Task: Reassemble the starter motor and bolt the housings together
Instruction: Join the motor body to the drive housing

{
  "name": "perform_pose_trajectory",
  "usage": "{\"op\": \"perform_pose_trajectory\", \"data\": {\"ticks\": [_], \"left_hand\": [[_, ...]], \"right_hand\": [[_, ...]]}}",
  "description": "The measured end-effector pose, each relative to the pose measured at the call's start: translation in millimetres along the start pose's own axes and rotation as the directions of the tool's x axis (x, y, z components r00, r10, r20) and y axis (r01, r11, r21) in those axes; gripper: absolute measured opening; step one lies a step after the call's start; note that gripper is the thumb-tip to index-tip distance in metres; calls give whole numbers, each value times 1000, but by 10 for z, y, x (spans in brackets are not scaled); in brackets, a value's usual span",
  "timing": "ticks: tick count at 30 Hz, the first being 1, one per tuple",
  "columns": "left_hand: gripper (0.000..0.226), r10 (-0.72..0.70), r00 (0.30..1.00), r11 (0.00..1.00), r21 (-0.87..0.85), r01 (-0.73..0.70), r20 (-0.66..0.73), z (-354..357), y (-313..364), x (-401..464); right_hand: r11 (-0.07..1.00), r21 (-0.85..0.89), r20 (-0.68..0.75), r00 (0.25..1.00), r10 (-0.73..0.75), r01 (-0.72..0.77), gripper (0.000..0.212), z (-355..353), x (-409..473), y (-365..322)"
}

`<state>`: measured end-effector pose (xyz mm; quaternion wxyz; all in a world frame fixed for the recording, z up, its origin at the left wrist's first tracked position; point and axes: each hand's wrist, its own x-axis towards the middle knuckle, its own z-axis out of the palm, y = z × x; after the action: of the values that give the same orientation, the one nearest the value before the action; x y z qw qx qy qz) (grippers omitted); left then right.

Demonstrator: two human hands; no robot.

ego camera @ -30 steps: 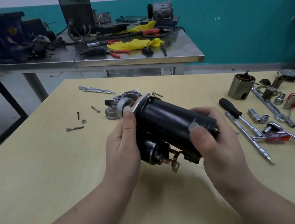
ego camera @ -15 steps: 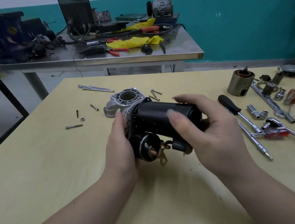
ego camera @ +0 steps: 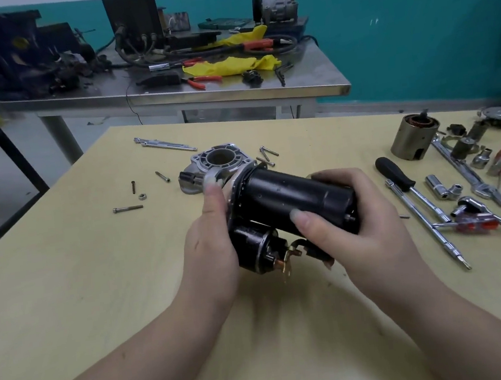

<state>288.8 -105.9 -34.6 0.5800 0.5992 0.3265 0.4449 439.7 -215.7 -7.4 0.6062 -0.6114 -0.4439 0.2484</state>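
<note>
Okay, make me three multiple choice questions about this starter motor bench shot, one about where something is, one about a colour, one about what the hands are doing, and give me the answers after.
1. Where does the black-handled screwdriver lie on the wooden table?
A. Right of the motor
B. Left of the motor
C. On the steel table

2. What colour is the motor body?
A. Silver
B. Black
C. Yellow

3. What is the right hand doing?
A. Resting flat on the table
B. Holding a wrench
C. Gripping the motor body

Answers: 1 A, it lies among the tools on the right. 2 B, the cylinder is black. 3 C, its fingers and thumb wrap the cylinder, while the left hand holds the flange end.
</note>
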Motion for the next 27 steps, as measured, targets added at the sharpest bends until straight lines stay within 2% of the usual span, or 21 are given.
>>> {"op": "perform_pose_trajectory", "data": {"ticks": [4,7,12,16,20,23,27], "left_hand": [[73,37,999,999,-16,-36,18,9,37,-37],[73,48,999,999,20,-48,10,18,53,-62],[74,33,999,999,26,-32,-3,2,68,-75],[71,107,994,991,83,-107,5,-2,96,-122],[76,140,990,987,75,-142,30,14,128,-158],[63,165,984,981,88,-170,65,8,134,-162],[56,163,982,982,83,-171,98,-12,95,-150]], "right_hand": [[997,76,-15,1000,-13,14,55,0,5,46],[974,223,-8,999,48,-45,55,13,39,55],[992,116,-2,999,-39,39,53,-13,53,41],[948,315,44,999,31,-43,48,-6,104,38],[986,158,24,998,-60,56,50,-53,70,-6],[986,151,23,997,-71,67,50,-54,55,-16],[984,155,0,996,-92,91,50,-32,21,-62]]}}
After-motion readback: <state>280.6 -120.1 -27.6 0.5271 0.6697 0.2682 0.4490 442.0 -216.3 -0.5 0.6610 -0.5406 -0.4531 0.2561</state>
